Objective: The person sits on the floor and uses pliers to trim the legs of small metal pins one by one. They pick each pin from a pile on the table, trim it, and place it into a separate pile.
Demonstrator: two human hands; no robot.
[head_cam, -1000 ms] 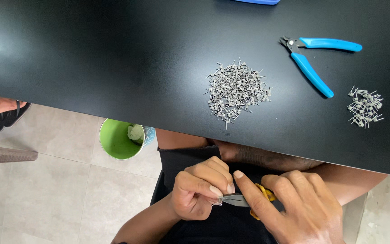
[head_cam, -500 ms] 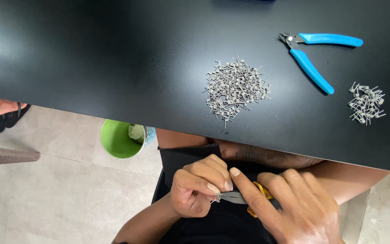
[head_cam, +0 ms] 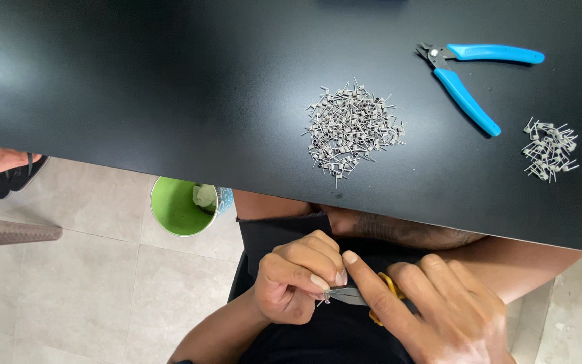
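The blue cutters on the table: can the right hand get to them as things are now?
Probably not at once. The right hand is below the table edge, holding a yellow-handled tool with the left hand. The blue cutters lie open on the tabletop, with nothing on or against them.

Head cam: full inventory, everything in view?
table: one, black, top of view
large pile of wire pieces: one, grey, table centre
small pile of wire pieces: one, grey, table right
cutters: one, blue handles, between the piles, farther back
bucket: one, green, on the floor under the table edge
sandal: one, black, far left, on another person's foot
yellow-handled tool: one, in the right hand
left hand: fingers pinch a small wire piece at the tool tip
right hand: grips the tool
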